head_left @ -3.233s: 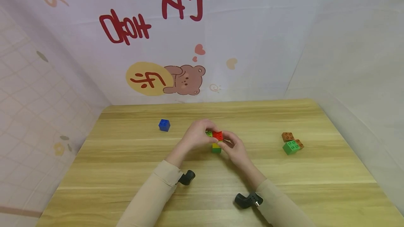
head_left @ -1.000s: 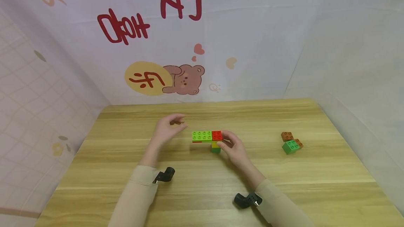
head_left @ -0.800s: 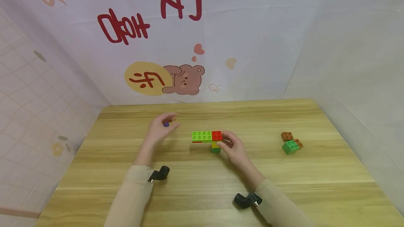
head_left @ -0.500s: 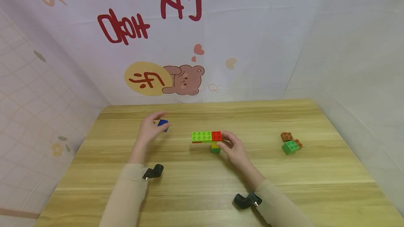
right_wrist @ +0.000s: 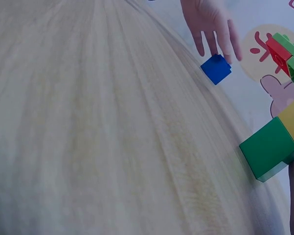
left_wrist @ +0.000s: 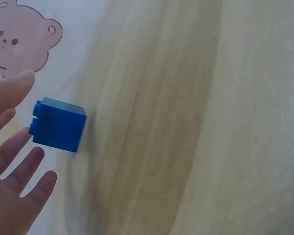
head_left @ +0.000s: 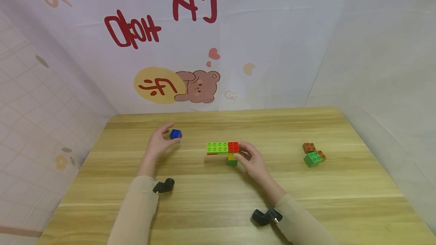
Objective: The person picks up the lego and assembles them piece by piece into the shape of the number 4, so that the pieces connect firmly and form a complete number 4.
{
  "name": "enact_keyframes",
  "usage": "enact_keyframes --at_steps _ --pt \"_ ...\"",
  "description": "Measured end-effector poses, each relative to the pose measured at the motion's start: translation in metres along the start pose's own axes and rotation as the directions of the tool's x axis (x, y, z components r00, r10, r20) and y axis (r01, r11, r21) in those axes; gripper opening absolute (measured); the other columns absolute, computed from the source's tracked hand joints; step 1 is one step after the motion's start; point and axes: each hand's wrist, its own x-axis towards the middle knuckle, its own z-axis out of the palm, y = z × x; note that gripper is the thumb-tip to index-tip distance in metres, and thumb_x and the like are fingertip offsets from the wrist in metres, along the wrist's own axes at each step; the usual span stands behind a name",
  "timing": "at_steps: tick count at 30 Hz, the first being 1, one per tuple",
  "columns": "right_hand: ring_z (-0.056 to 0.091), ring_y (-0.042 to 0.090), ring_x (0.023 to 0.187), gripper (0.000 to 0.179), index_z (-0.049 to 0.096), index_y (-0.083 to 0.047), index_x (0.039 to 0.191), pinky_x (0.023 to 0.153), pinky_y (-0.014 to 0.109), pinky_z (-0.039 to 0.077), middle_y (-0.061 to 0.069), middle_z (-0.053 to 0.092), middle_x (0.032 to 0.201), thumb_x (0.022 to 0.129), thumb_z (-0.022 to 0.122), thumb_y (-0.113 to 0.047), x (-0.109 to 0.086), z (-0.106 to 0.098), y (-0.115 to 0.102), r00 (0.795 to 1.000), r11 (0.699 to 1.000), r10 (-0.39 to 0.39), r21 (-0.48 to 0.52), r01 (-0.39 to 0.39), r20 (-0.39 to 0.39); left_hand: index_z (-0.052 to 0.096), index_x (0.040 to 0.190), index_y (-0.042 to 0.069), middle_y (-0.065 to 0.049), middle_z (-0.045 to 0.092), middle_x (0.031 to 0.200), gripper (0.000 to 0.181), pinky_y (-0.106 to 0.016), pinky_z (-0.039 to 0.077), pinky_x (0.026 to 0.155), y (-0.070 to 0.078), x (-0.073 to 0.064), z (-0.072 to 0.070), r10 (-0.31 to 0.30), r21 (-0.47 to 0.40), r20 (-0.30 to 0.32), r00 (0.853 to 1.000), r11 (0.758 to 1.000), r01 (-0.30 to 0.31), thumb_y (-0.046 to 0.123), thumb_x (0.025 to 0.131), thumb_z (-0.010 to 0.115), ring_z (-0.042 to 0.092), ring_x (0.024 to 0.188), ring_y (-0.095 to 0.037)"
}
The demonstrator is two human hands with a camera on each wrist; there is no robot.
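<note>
Across the lower part of the head view, a wood-grained table (head_left: 204, 203) is spread. Over it, the left hand (head_left: 158, 142) is held with thumb and fingers parted around a blue brick (head_left: 175, 134); whether the brick is touched cannot be told. Near the middle, a block structure (head_left: 223, 148) is pinched at its right end between thumb and forefinger of the right hand (head_left: 254, 163), presumably so that its overhang is kept from tipping. Its long axis is laid left to right, studs up, with the free end pointed leftward; at the right it is borne on a short column (head_left: 232, 161). Farther right, a green brick (head_left: 312, 159) is set just beside two brown bricks (head_left: 309, 147), apart from both hands. Left of the structure, the blue brick is stood studs up; no long axis is discernible.
</note>
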Motion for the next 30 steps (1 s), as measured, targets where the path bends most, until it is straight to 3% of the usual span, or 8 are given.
enact_keyframes --at_steps 9,19,25,30 --pt "0.057 0.028 0.115 0.037 0.059 0.007 0.125 0.097 0.026 0.049 0.020 0.059 0.122 0.090 0.069 0.001 0.000 -0.001 0.004 1.000 1.000 0.009 -0.015 -0.009 -0.008 0.041 0.149 0.002 -0.025 0.038 0.150 0.074 -0.058 0.038 0.106 -0.013 0.002 0.005 -0.023 -0.023 0.036 0.999 0.999 0.024 0.003 0.085 0.077 0.040 0.133 -0.047" --pt "0.056 0.032 0.118 0.039 0.059 0.006 0.127 0.098 0.026 0.048 0.020 0.057 0.125 0.091 0.070 -0.001 0.000 -0.001 0.003 0.999 0.999 0.032 -0.028 -0.032 -0.010 0.041 0.148 -0.002 -0.028 0.042 0.147 0.070 -0.054 0.037 0.108 -0.018 0.002 0.006 -0.019 -0.047 0.055 0.998 0.999 0.021 0.004 0.087 0.075 0.045 0.129 -0.048" --pt "0.055 0.034 0.119 0.039 0.058 0.008 0.127 0.099 0.027 0.048 0.021 0.057 0.126 0.090 0.069 0.002 0.001 0.000 0.000 0.997 0.997 0.073 -0.020 -0.074 -0.010 0.049 0.143 -0.002 -0.027 0.048 0.141 0.061 -0.053 0.040 0.106 -0.021 -0.001 0.008 -0.026 -0.056 0.018 1.000 0.998 0.027 0.003 0.088 0.073 0.050 0.124 -0.045" --pt "0.053 0.037 0.120 0.039 0.056 0.010 0.128 0.099 0.029 0.048 0.024 0.055 0.127 0.091 0.066 0.007 0.002 0.000 0.001 0.996 0.995 0.088 -0.039 -0.089 -0.008 0.057 0.135 -0.004 -0.026 0.057 0.132 0.052 -0.051 0.044 0.102 -0.024 -0.002 0.010 0.020 -0.064 -0.030 0.999 0.998 -0.022 0.000 0.086 0.074 0.054 0.119 -0.041"
